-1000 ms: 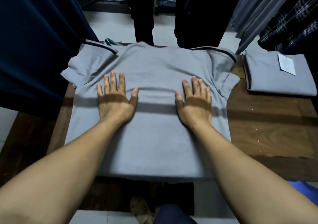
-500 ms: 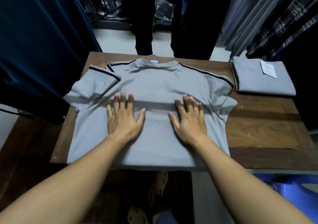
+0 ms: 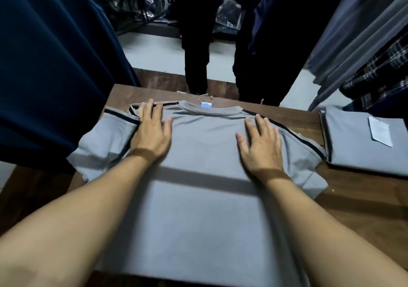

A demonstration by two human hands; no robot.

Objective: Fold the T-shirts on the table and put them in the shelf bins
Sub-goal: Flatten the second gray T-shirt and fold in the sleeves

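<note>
Both hands lie flat, fingers spread, on the grey T-shirt (image 3: pixel 198 209), spread collar-far on the table (image 3: pixel 353 209): left hand (image 3: pixel 152 136) beside the left sleeve (image 3: pixel 106 138), right hand (image 3: pixel 261 145) beside the right sleeve, each equally near its fold

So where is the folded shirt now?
In the head view, the folded shirt lies on the table, at its right side, beside the spread shirt.

Bare table (image 3: pixel 357 209) right, folded shirt (image 3: pixel 357 141) beyond, blue fabric (image 3: pixel 55 77) perhaps overhanging left
</note>
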